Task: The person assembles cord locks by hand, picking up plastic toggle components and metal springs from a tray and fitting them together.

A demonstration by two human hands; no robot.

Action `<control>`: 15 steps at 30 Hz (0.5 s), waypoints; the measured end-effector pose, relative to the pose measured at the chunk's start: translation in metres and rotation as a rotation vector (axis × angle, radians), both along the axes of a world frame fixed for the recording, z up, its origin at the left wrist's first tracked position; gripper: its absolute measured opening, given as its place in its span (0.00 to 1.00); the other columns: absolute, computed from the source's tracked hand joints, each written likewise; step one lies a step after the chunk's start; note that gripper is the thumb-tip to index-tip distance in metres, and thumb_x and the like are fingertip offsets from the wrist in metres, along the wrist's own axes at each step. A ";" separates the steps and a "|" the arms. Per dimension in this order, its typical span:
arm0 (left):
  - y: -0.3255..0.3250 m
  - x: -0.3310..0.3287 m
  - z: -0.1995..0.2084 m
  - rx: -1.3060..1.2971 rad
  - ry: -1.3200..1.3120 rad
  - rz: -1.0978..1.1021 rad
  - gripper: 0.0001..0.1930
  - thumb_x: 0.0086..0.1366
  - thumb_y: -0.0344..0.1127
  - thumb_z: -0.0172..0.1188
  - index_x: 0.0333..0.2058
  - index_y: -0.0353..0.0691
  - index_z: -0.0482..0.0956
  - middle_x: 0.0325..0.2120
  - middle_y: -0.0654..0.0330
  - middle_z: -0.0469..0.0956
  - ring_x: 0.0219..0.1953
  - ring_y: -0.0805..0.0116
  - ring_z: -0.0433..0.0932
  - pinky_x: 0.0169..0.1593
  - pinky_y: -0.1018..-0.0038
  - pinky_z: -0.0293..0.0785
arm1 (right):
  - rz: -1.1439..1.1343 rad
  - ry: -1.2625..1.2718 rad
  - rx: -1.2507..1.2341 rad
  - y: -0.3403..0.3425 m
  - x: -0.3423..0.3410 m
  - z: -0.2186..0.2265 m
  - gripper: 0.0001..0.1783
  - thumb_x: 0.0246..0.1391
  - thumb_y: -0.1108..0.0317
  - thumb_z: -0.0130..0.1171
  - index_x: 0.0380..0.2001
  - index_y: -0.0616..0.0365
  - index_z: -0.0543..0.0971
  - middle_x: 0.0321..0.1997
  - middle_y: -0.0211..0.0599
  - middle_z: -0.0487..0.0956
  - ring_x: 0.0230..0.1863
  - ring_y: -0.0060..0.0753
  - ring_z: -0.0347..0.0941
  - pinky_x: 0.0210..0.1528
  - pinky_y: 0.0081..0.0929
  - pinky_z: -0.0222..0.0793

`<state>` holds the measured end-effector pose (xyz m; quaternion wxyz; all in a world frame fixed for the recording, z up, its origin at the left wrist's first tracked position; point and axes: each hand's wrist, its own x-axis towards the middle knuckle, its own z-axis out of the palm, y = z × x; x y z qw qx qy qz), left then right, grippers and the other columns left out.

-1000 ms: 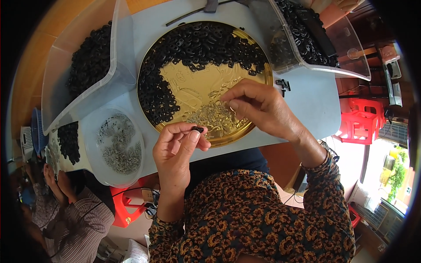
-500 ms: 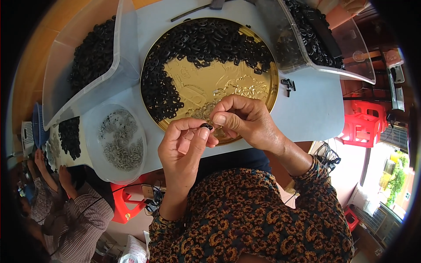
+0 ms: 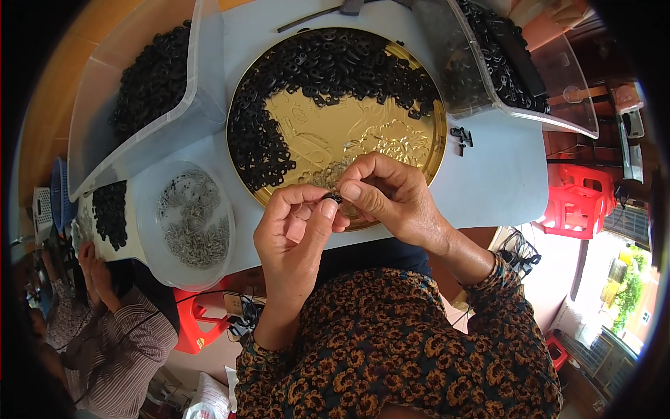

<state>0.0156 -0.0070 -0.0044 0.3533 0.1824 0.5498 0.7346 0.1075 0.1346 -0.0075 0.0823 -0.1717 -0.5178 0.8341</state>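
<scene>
Between thumb and forefinger, my left hand pinches a small black plastic piece. My right hand is closed in a pinch against the same piece; whatever its fingertips grip is too small to make out. Both hands are over the near rim of a round golden tray. Many black plastic pieces with holes lie along the tray's far and left sides. Partly behind my fingers is a heap of small clear or silvery parts.
Clear bins of black pieces stand at the back left and back right. A round tub of small metal parts is left of the tray. Black bits lie on the table to the right. Another person works at far left.
My hands stay close together at the black piece, with only a slight shift. The view has moved a little. The person at far left has brought their hands together.
</scene>
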 end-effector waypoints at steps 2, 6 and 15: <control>0.001 0.000 0.000 -0.011 0.001 0.007 0.08 0.65 0.23 0.55 0.42 0.30 0.70 0.33 0.59 0.75 0.31 0.75 0.77 0.38 0.79 0.76 | -0.003 0.036 0.059 0.000 0.000 -0.003 0.10 0.62 0.67 0.54 0.39 0.66 0.73 0.35 0.33 0.78 0.37 0.19 0.75 0.40 0.20 0.75; 0.000 0.000 -0.001 -0.009 0.005 0.023 0.08 0.65 0.23 0.56 0.42 0.30 0.70 0.34 0.59 0.75 0.31 0.75 0.77 0.38 0.79 0.76 | -0.012 0.047 0.053 -0.003 0.001 -0.003 0.10 0.63 0.68 0.53 0.38 0.66 0.73 0.33 0.33 0.78 0.36 0.19 0.75 0.39 0.19 0.75; 0.000 0.000 0.002 -0.001 0.021 -0.002 0.09 0.65 0.23 0.56 0.43 0.30 0.70 0.35 0.58 0.75 0.32 0.75 0.77 0.38 0.79 0.76 | -0.021 0.078 0.337 0.000 0.000 -0.006 0.10 0.62 0.68 0.55 0.37 0.66 0.73 0.33 0.32 0.78 0.35 0.17 0.75 0.38 0.18 0.74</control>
